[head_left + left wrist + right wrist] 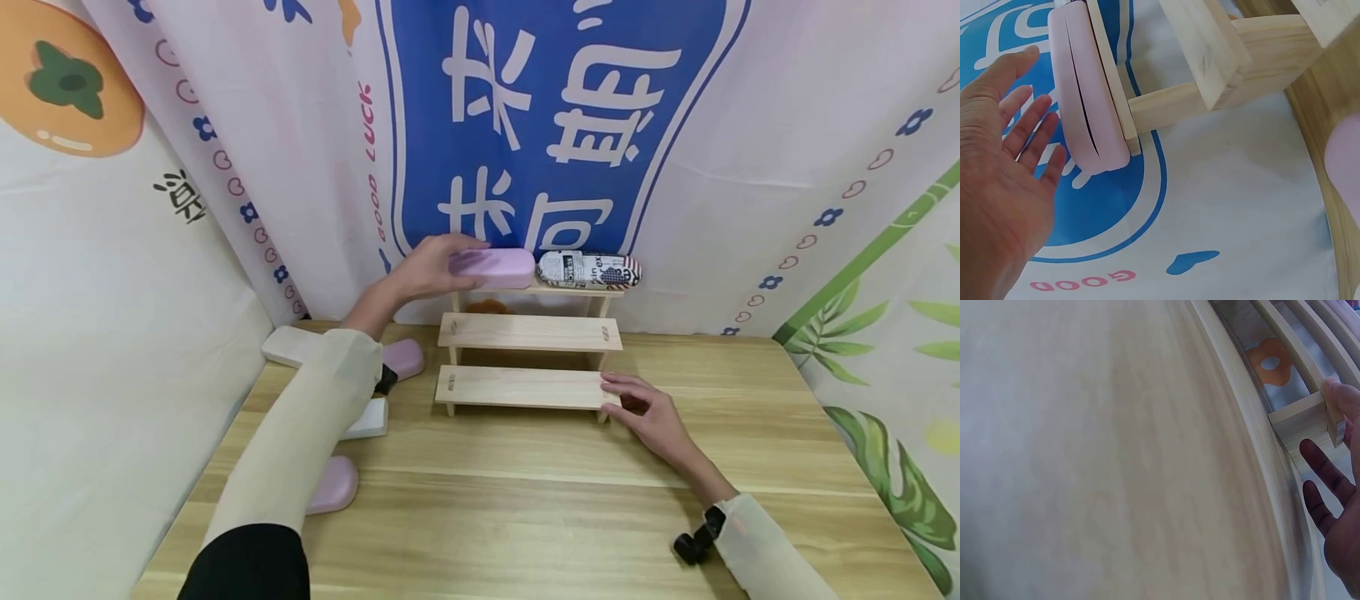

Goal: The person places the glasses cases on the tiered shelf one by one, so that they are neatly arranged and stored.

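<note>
A three-step wooden display stand (529,332) stands against the back cloth. On its top step a pink glasses case (501,268) lies beside a glasses case with a newspaper-like print (590,270). My left hand (431,271) is at the left end of the pink case. In the left wrist view, the fingers of that left hand (1013,150) are loosely extended beside the pink case (1085,94), with a gap showing. Down at the lowest step's right end, my right hand (651,417) pinches the board (1334,422) between thumb and fingers.
Left of the stand, partly behind my left arm, lie a pink case (405,358), a white box (367,419), another whitish object (291,345) and a pink case (335,485) nearer me. Printed cloth (720,208) hangs behind the wooden table (510,508).
</note>
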The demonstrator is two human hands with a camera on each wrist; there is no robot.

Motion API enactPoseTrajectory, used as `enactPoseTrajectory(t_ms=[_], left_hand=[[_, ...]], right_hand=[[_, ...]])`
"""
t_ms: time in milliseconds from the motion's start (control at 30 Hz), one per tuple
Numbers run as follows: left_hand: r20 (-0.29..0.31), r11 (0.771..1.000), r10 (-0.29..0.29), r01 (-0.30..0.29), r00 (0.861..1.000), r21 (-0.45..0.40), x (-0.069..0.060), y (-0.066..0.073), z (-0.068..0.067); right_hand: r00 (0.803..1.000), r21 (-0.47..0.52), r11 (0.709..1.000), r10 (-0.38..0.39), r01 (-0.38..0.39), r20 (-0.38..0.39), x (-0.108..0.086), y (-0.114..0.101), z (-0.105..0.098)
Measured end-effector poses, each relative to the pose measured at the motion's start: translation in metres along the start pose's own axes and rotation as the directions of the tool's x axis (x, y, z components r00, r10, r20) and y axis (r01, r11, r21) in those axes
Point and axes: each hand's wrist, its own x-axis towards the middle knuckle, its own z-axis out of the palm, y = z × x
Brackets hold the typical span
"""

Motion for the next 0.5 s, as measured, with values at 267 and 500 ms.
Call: enactPoseTrajectory(t_ms=[267, 500], left_hand=[[0.003, 0.999, 0.032, -0.032, 0.999, 0.013, -0.017, 0.006, -0.003], [-0.001, 0.999, 0.047, -0.047, 0.999, -0.001, -0.039, 0.007, -0.002]], right_hand=[[1.0, 0.005, 1.0, -0.006, 0.006, 0.014, 0.0, -0.002, -0.002], [1.0, -0.001, 1.0, -0.013, 0.013, 0.008, 0.0, -0.005, -0.001]])
